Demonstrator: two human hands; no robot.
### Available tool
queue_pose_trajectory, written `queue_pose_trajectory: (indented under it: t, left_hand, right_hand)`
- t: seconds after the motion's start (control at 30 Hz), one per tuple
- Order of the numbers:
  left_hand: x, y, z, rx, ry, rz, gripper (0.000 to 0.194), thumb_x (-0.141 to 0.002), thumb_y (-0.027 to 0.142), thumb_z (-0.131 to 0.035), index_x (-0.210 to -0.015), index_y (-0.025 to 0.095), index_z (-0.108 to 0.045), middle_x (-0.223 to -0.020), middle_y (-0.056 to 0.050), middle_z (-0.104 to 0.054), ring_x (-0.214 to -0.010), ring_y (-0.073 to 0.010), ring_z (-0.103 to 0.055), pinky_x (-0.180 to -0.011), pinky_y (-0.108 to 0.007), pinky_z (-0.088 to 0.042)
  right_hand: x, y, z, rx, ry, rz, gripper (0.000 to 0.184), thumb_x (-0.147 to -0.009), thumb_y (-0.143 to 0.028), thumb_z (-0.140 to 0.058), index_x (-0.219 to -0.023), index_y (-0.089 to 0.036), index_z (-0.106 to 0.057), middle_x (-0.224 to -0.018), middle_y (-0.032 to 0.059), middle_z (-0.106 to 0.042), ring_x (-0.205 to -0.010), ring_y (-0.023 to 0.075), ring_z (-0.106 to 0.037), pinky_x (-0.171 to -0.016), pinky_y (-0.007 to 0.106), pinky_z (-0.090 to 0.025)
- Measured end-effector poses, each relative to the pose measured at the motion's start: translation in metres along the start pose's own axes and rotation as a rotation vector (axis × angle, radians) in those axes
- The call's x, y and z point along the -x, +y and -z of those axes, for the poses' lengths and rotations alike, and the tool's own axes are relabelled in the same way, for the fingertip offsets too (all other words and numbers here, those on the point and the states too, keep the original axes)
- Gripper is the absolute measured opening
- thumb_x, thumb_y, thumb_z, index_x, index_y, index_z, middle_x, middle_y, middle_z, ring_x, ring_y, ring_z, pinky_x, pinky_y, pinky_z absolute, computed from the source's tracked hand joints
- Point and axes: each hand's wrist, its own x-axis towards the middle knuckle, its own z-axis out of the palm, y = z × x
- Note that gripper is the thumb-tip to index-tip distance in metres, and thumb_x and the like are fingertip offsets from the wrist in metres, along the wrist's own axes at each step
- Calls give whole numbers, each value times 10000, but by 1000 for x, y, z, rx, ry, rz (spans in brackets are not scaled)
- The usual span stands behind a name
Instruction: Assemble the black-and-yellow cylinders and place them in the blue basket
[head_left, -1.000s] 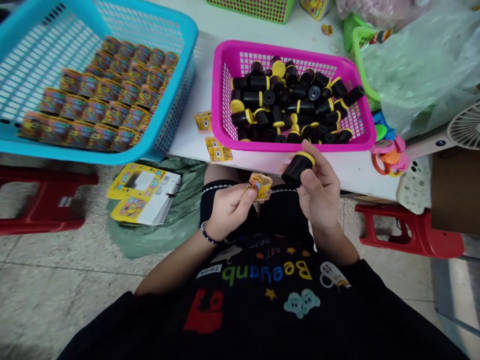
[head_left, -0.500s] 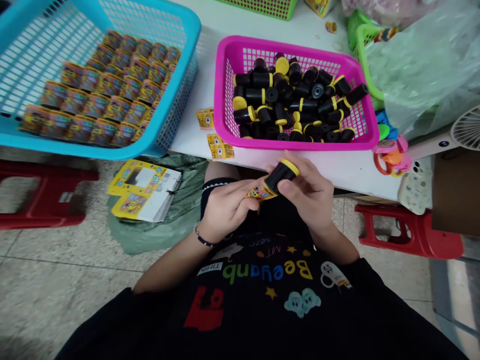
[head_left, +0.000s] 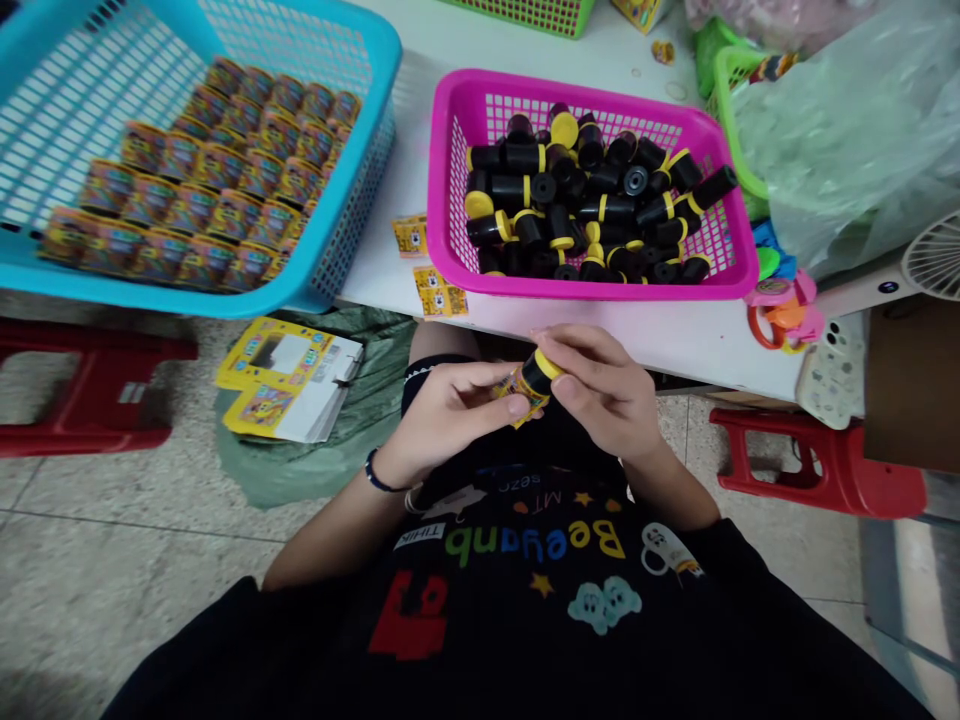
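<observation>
Busy over on the right

There's a white fan [head_left: 937, 258] beside a phone in a patterned case [head_left: 831, 378], with coloured plastic pieces [head_left: 787, 312] heaped next to them. Behind, a cloudy plastic bag [head_left: 840, 130] bulges over a lime-green basket [head_left: 729, 118]. Red stools [head_left: 866, 470] sit on the speckled floor [head_left: 172, 580], one each side.

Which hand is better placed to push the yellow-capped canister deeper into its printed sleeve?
Probably the right hand: its fingers are at the yellow cap, while the left hand holds the printed sleeve.
</observation>
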Motion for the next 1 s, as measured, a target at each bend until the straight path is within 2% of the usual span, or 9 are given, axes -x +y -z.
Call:
queue_pose_trajectory:
  t: [0.07,0.17,0.3,0.37,0.43,0.5,0.57,0.8,1.0]
  left_hand:
    - [-1,-2,0,126,-34,37,408,-791,516,-933,-974,155,-880,-753,-75,-793,-648,-143,-703,-632,-197,-575]
    - [-1,-3,-1,211,-57,53,382,-746,490,-972,-943,175,-886,-691,-44,-763,-618,-116,-687,-619,-165,-564]
    - [0,-2,-2,100,-39,28,422,-772,502,-952,-1027,173,-885,-823,-80,-824,-690,-154,-738,-694,-222,-620]
    - [2,-1,-4,-55,28,-29,437,-804,469,-933,-1128,183,-868,-981,-97,-852,-802,-200,-789,-791,-279,-656]
    - [4,1,-5,-272,103,-113,432,-835,405,-908,-1210,200,-844,-1104,-87,-851,-906,-225,-815,-880,-300,-661]
    - [7,2,-5,-473,147,-199,415,-848,354,-889,-1232,207,-835,-1135,-72,-847,-937,-221,-825,-908,-278,-655]
    - [8,2,-4,-588,151,-265,395,-852,340,-884,-1221,209,-838,-1118,-61,-850,-917,-209,-832,-898,-252,-654]
    - [5,-2,-1,-649,118,-404,355,-868,294,-883,-1208,201,-838,-1094,-55,-852,-864,-173,-838,-831,-182,-648]
    - [5,-1,-3,-620,126,-505,334,-867,228,-878,-1200,224,-842,-1117,-49,-850,-885,-158,-836,-848,-168,-644]
  right_hand:
    - [1,2,-2,-48,-41,-7,465,-1059,-229,-604,-1484,-417,-621,-1388,33,-750,-1264,178,-745,-1069,359,-663]
    - [3,6,-3,-141,-85,3,490,-1058,-226,-602,-1501,-436,-594,-1438,12,-741,-1343,180,-709,-1147,386,-622]
    - [3,8,0,-143,-107,0,420,-1075,-278,-578,-1468,-408,-643,-1410,19,-763,-1391,198,-673,-1202,453,-569]
    - [3,6,3,-85,-63,-71,401,-1033,-338,-661,-1432,-368,-686,-1354,51,-777,-1284,205,-718,-1116,430,-614]
    - [3,3,5,-54,-14,-177,415,-966,-354,-755,-1379,-343,-728,-1230,53,-783,-1045,161,-748,-922,340,-658]
    - [3,1,9,-84,-9,-264,380,-922,-319,-801,-1301,-326,-773,-1114,29,-765,-814,97,-686,-716,246,-619]
    - [2,-1,13,-130,-35,-302,318,-899,-283,-819,-1216,-307,-806,-1063,15,-753,-719,62,-633,-619,197,-573]
    - [3,-2,22,-221,-93,-316,356,-824,-211,-868,-1170,-269,-806,-1122,26,-736,-793,65,-720,-683,171,-635]
    - [2,-4,22,-119,-71,-177,358,-852,-173,-817,-1199,-254,-778,-1146,51,-758,-849,95,-729,-688,192,-648]
